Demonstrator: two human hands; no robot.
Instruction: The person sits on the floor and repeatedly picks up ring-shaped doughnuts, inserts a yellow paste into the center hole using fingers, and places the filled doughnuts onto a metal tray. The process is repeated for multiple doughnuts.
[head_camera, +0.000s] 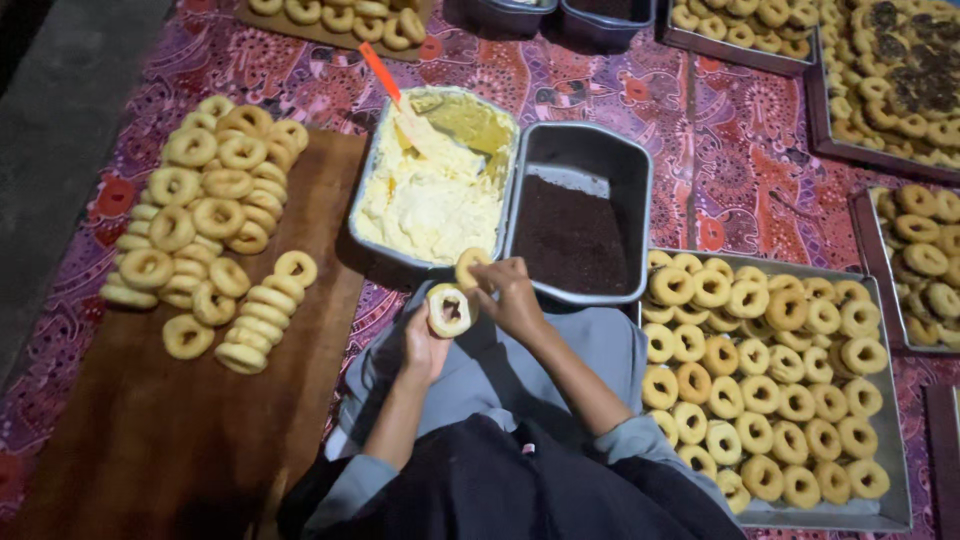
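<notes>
From the head camera, your left hand (425, 345) holds up a cream-covered doughnut half (449, 310), fingers curled behind it. Your right hand (512, 295) pinches the other half (470, 267) just above it; the two halves look close to touching, though the dim light makes that hard to judge.

Just beyond your hands, a metal tin of pale cream (432, 195) holds an orange-handled spatula (395, 95) leaning at its far edge. Touching its right side is a second tin (580, 215) with dark sprinkles covering its bottom. At your right, a steel tray (890, 480) is packed with plain doughnuts (770, 400). On the wooden board (170, 430) at your left, more doughnuts are heaped at the far corner (210, 215).
</notes>
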